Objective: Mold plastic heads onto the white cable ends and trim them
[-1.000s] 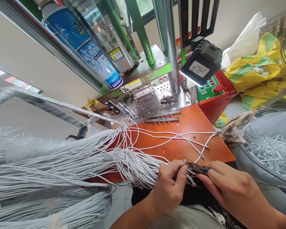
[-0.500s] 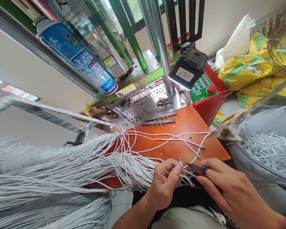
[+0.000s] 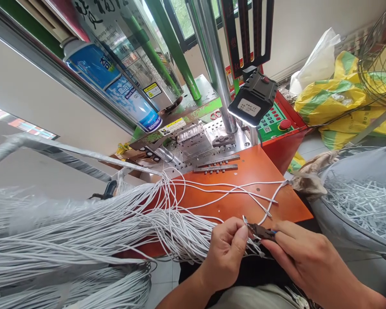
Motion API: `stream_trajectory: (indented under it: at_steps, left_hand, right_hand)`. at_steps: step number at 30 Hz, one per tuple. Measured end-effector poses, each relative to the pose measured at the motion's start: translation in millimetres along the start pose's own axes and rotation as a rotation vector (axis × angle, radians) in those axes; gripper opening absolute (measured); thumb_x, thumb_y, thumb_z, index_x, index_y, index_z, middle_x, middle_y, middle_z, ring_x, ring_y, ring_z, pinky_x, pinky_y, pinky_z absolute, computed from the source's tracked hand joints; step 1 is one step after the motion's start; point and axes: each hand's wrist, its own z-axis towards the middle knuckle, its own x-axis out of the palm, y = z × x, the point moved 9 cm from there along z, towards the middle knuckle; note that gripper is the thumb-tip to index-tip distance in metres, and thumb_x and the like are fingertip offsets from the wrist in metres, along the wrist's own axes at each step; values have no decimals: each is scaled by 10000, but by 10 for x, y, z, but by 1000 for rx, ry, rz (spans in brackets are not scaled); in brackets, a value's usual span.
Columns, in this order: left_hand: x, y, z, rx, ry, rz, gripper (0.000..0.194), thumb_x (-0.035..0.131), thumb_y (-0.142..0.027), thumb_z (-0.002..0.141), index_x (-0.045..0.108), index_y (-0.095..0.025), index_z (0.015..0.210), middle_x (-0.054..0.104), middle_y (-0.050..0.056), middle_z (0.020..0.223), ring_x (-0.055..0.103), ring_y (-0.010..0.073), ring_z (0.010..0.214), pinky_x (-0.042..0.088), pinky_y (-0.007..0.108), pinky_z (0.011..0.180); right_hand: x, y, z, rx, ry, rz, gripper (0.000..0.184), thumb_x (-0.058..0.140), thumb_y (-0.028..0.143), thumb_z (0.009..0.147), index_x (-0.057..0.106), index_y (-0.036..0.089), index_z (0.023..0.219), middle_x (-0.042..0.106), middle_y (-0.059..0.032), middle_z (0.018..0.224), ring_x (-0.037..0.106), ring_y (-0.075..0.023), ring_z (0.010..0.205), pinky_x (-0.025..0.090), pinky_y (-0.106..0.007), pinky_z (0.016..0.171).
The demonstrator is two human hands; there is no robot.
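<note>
My left hand (image 3: 227,251) is pinched on the end of a white cable, with its small metal connector (image 3: 245,219) sticking up past the fingertips. In my right hand (image 3: 305,253) are dark cutting pliers (image 3: 261,231), a bit of blue handle showing by the fingers. The plier jaws are right at the connector by my left fingertips; whether they touch it I cannot tell. A thick bundle of white cables (image 3: 167,223) runs in from the left, under and beside my left hand. Several loose cable ends (image 3: 254,195) lie on the orange table (image 3: 212,204).
Behind the table stands a green press with a metal mould plate (image 3: 193,143), and two toothed metal bars (image 3: 216,168) lie before it. A black lamp (image 3: 254,98) and a red control box (image 3: 286,124) are at right. A bag-lined bin of white scraps (image 3: 363,210) stands right.
The pliers have moved left, their jaws now at the connector in my left hand. My right hand has shifted slightly left with them. The camera view has tilted a little.
</note>
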Motion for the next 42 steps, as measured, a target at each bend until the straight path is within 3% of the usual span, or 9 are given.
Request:
stream_trajectory:
  at_steps: [4, 7, 9, 14, 19, 24, 28, 36, 42]
  left_hand:
    - [42, 22, 27, -16, 98, -163, 347, 621, -433, 1046, 682, -134, 879, 362, -70, 558, 258, 53, 484, 202, 221, 484]
    - [51, 70, 15, -2, 152, -329, 349, 647, -457, 1019, 693, -138, 885, 345, -80, 531, 232, 43, 438, 179, 208, 449]
    - [20, 116, 7, -10, 131, -336, 354, 642, -470, 1019, 691, -143, 890, 329, -88, 519, 217, 43, 429, 173, 203, 443]
    - [-33, 115, -14, -43, 28, -92, 364, 585, -468, 1058, 695, -140, 944, 371, -69, 568, 273, 66, 497, 230, 220, 496]
    - [-22, -109, -21, 52, -22, 136, 335, 546, -417, 1078, 702, -152, 946, 482, -19, 693, 374, 96, 601, 335, 248, 606]
    - [-25, -167, -1, 99, -25, 170, 307, 556, -374, 1079, 701, -156, 918, 529, -1, 731, 439, 105, 659, 375, 249, 662]
    - [24, 18, 62, -6, 30, -96, 325, 591, -415, 1063, 694, -145, 913, 459, -45, 606, 381, 72, 524, 333, 213, 532]
    - [259, 89, 146, -221, 143, -725, 298, 643, -352, 992, 597, -159, 769, 425, -70, 492, 282, 47, 344, 275, 154, 346]
    - [391, 89, 70, -359, 247, -870, 268, 592, -261, 972, 614, -144, 732, 413, -60, 452, 242, 50, 309, 236, 153, 317]
  right_hand:
    - [316, -357, -136, 435, 382, 630, 616, 423, 624, 1078, 466, 207, 626, 512, -2, 611, 455, -122, 561, 322, -281, 543]
    - [278, -576, -213, 733, 347, 959, 712, 284, 746, 1045, 435, 220, 589, 520, -26, 580, 437, -131, 511, 315, -275, 475]
    - [118, -605, -132, 650, 251, 814, 680, 329, 707, 1055, 506, 217, 617, 563, -35, 624, 462, -141, 534, 365, -282, 491]
    - [-207, -51, 61, 24, -40, 14, 365, 540, 403, 1077, 632, 233, 767, 668, -48, 873, 622, -183, 766, 464, -311, 670]
    - [-175, 212, 70, -198, -118, -333, 231, 587, 299, 1063, 640, 213, 856, 653, -59, 885, 628, -224, 874, 421, -367, 759]
    - [-194, 180, 105, -207, -98, -354, 270, 556, 282, 1076, 612, 215, 821, 624, -44, 830, 611, -205, 792, 413, -357, 703]
    - [-173, 85, 103, -126, -50, -190, 359, 510, 325, 1102, 584, 231, 764, 607, -21, 779, 580, -154, 664, 422, -304, 591]
    - [-146, -93, 144, 18, -73, 115, 132, 596, 293, 1058, 694, 245, 984, 691, -53, 1085, 675, -173, 972, 536, -270, 803]
    - [-37, -50, 301, 158, 34, 497, 196, 607, 331, 1048, 676, 223, 900, 684, -12, 868, 636, -148, 786, 519, -251, 723]
